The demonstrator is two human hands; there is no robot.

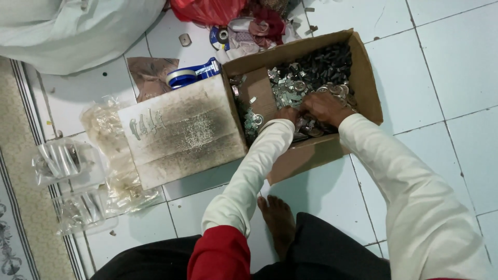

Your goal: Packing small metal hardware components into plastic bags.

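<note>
Head view looks straight down at a cardboard box [363,78] on the white tiled floor [441,62], where both hands are buried in a heap of small metal parts [306,78], dark pieces toward the far end and shiny washers and clips nearer. Left hand [287,113] is curled over the parts close to the box's inner flap; whether its grip has closed on a piece cannot be told. Right hand [326,108] is bent with fingers pinched into the washers, apparently grasping a few. Beside the box lies a soot-smudged board [181,132] with a short row of small metal pieces [147,124] set along its left edge; most of the board is bare and the box looks well stocked, so the work seems early. Clear plastic bags [78,176] sit to the left.
</note>
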